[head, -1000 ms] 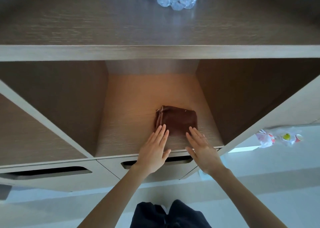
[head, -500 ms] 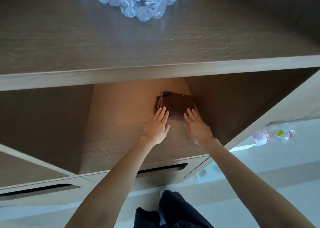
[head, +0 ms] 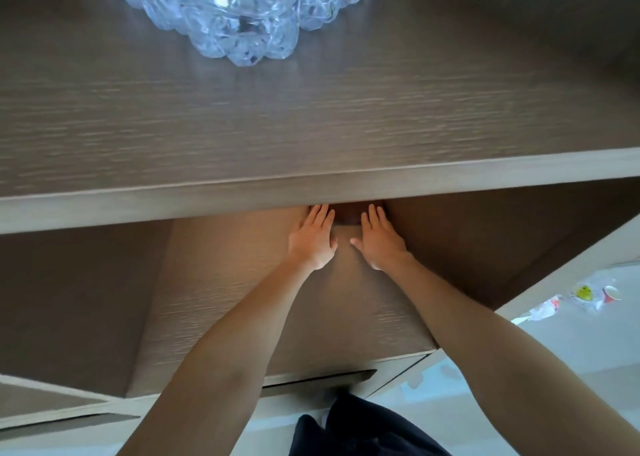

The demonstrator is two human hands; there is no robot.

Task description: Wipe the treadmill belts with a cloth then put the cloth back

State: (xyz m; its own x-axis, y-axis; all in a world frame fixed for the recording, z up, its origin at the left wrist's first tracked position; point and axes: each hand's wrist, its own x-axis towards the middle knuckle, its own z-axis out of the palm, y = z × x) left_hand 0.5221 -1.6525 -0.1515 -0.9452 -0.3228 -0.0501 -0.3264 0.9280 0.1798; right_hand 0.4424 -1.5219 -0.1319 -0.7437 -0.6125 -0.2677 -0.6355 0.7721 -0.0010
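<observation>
No legible text, labels or numbers, print on the floor litter (head: 585,293) too small to read

Matt wood-grain shelf (head: 311,126), faceted glass bowl (head: 242,8)

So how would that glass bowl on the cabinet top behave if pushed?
The glass bowl looks thick and knobbly, so probably heavy for its size. Clear glass: likely fragile. It rests on the smooth cabinet top, so it would probably slide, not roll.
</observation>
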